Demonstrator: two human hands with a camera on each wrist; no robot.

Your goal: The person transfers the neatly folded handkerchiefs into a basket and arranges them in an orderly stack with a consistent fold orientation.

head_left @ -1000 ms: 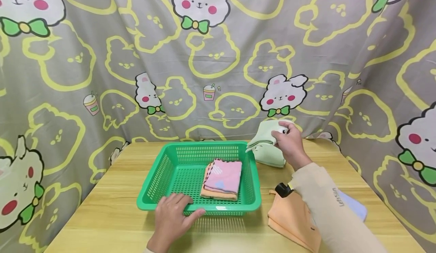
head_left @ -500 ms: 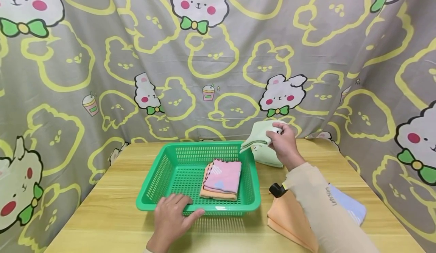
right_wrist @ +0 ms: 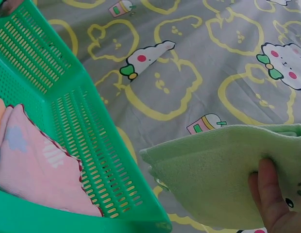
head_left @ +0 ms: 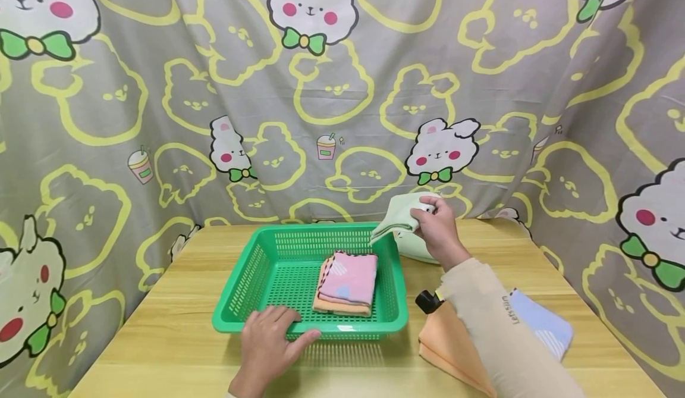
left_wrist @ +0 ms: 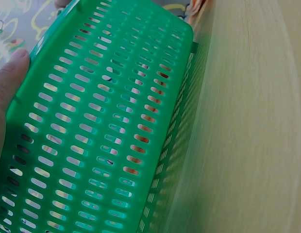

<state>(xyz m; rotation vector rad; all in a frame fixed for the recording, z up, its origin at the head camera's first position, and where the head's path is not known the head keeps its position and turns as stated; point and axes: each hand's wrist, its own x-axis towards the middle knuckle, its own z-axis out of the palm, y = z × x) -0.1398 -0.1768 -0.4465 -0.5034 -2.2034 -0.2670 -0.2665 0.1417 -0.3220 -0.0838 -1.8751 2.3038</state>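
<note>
My right hand (head_left: pixel 440 231) pinches a folded light green towel (head_left: pixel 398 213) between thumb and fingers. It hangs above the back right corner of the green plastic basket (head_left: pixel 310 328). In the right wrist view, this green towel (right_wrist: pixel 213 170) is beside the basket's wall, with its loose corner toward it. My left hand (head_left: pixel 270 341) holds the basket's front rim, fingers over the edge and thumb along the outside. Inside the basket, toward its right side, a folded pink towel (head_left: pixel 350 276) lies on an orange towel (head_left: pixel 342 309).
Another light green towel (head_left: pixel 414 248) lies on the table behind my right hand, partly covered. An orange towel (head_left: pixel 452 347) and a blue towel (head_left: pixel 543 323) lie at right, partly under my sleeve. A patterned curtain (head_left: pixel 299 100) surrounds the table (head_left: pixel 176 309).
My right hand has moved left with the green towel, from over the other green towel to the basket's back right rim. The left hand stays on the front rim.
</note>
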